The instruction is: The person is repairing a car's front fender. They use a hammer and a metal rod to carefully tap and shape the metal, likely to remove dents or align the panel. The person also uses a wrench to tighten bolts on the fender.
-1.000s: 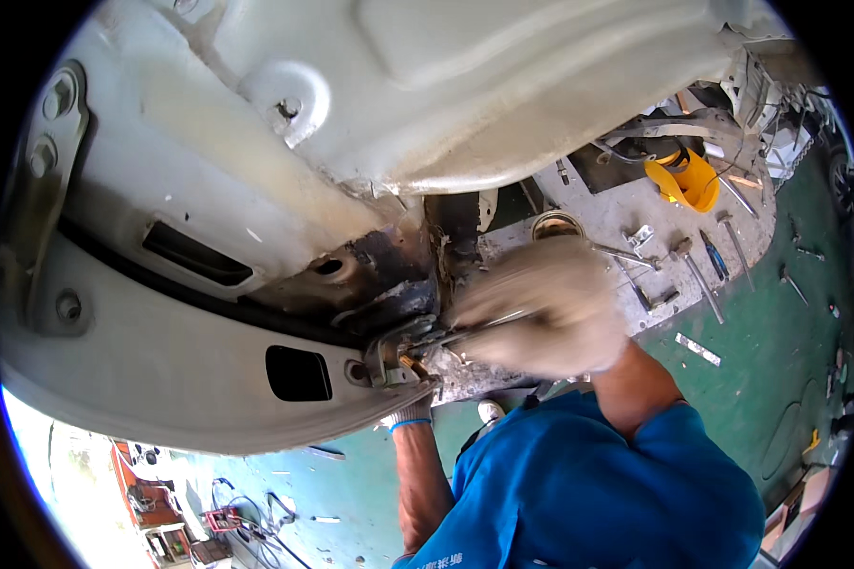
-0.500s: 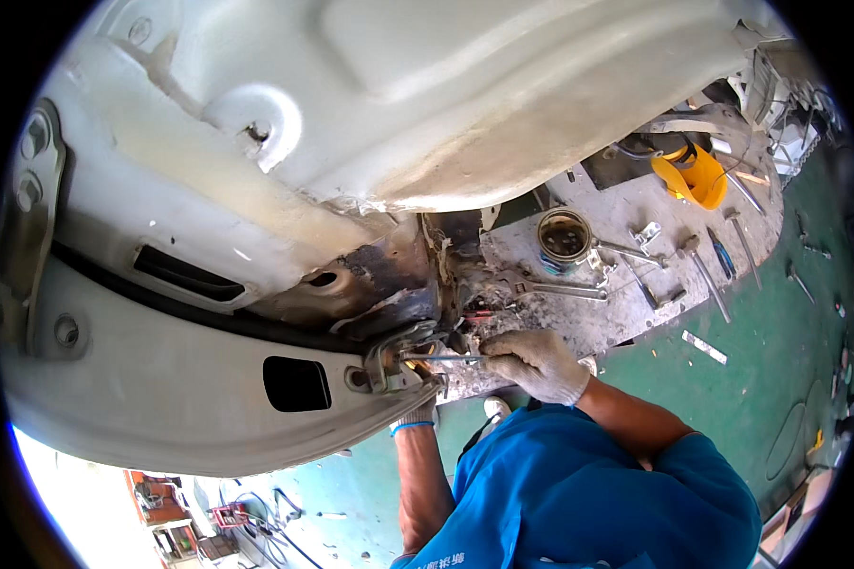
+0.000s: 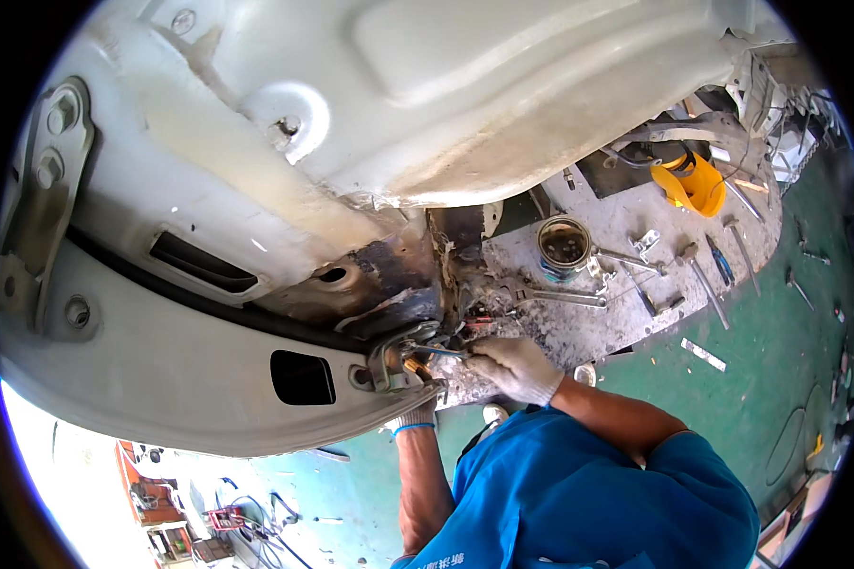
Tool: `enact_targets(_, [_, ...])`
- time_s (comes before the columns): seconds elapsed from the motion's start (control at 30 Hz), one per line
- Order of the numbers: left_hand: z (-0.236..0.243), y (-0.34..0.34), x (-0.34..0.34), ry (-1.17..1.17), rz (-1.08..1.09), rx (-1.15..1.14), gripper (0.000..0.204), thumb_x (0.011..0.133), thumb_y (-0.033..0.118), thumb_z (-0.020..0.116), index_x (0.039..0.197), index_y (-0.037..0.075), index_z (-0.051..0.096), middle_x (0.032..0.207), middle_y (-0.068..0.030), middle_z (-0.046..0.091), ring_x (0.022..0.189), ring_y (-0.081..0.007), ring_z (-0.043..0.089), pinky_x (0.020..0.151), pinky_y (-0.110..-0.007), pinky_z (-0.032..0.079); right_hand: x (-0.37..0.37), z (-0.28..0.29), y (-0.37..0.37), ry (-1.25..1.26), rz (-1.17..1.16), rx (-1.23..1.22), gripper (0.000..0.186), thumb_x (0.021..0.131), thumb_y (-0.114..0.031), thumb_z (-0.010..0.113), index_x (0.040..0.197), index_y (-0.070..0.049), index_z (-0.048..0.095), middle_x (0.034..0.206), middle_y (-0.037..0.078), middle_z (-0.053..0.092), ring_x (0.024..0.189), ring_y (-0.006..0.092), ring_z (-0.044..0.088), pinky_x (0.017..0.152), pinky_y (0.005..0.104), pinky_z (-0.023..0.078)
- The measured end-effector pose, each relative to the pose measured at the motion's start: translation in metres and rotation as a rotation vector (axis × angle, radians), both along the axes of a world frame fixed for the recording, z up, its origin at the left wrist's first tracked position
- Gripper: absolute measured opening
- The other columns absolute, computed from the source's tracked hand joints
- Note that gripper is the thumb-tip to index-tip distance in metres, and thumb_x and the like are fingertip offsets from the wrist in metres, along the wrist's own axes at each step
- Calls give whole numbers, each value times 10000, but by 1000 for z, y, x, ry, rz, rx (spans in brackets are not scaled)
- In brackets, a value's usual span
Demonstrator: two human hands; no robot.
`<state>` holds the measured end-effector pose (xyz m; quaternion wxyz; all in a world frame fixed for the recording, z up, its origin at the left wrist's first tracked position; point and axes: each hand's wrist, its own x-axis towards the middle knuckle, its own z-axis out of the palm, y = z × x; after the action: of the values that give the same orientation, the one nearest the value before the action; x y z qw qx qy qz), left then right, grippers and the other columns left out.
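My right hand, in a white knitted glove, is closed on a thin metal rod. The rod's far end reaches left to a metal bracket at the end of a pale grey car body panel. My left hand, gloved with a blue cuff edge, is below the panel's rim. Its fingers are hidden there. Beside the bracket, a brass-coloured tip shows just under the rod; I cannot make out what it belongs to. Scorched, rusty sheet metal lies behind the bracket.
A large pale body panel overhangs the far side. On the worn board are an open tin, a wrench, a hammer, pliers and a yellow container. Cables lie on the floor at lower left.
My right hand has moved slightly left with the rod, which now slants more and sits closer to the bracket. The view has shifted a little, and the left hand stays under the rim.
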<state>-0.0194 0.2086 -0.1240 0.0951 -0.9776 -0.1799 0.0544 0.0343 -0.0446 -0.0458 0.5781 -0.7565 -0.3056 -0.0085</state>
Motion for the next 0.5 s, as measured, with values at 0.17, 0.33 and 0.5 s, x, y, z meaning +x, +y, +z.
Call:
enact_targets(0.17, [25,-16,8,-65,54,-21,691,1004,539,433,1543,108,398,1606,-134,404,1469,-297,386,1226,-471,292,25,101,-60,82,-90,76,261,826,-234,835,961,-18,776,874,148,771,746,240,751,658,333,590])
enact_targets(0.33, [-58,24,4,439,-418,2413,728,1027,569,359,1592,112,320,1656,-138,328,1508,-318,325,1248,-493,259,43,208,23,-434,126,42,233,822,-311,772,884,-91,730,839,111,711,743,314,702,655,427,563])
enact_targets(0.5, [-38,10,-1,990,-345,3065,768,1033,612,318,1626,129,252,1680,-114,293,1527,-308,295,1262,-505,239,42,243,39,-472,208,-251,276,894,-360,701,784,-108,683,720,110,644,709,342,673,652,441,547])
